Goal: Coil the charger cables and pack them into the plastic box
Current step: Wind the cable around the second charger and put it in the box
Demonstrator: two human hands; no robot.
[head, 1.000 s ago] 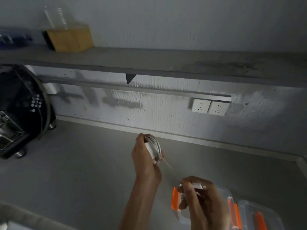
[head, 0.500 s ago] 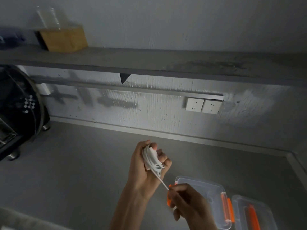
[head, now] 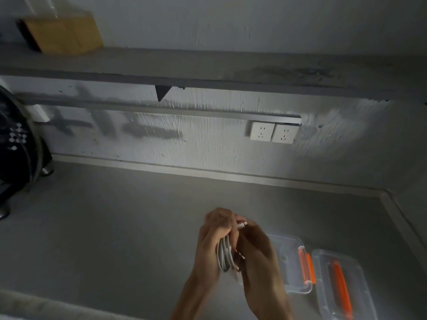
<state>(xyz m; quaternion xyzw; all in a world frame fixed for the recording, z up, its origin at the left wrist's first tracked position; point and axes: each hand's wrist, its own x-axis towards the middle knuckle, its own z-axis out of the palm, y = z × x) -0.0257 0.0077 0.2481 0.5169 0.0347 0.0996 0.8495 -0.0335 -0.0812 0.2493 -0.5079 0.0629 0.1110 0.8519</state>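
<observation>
Hands pressed together, left (head: 213, 241) and right (head: 255, 252), clasping coiled white cable (head: 224, 256), plastic box (head: 292, 264) beside.

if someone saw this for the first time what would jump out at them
Two hands meet low at centre over the grey counter: the left hand grips a coiled white cable while the right hand closes in against it. Just right of them, the clear plastic box stands out with its orange latch.

White coiled charger cable (head: 224, 255): mostly hidden between both hands. Clear plastic box with orange latch (head: 298, 262): near side covered by right hand (head: 256, 257). Clear lid with orange handle (head: 342, 285): cut off by bottom edge.
</observation>
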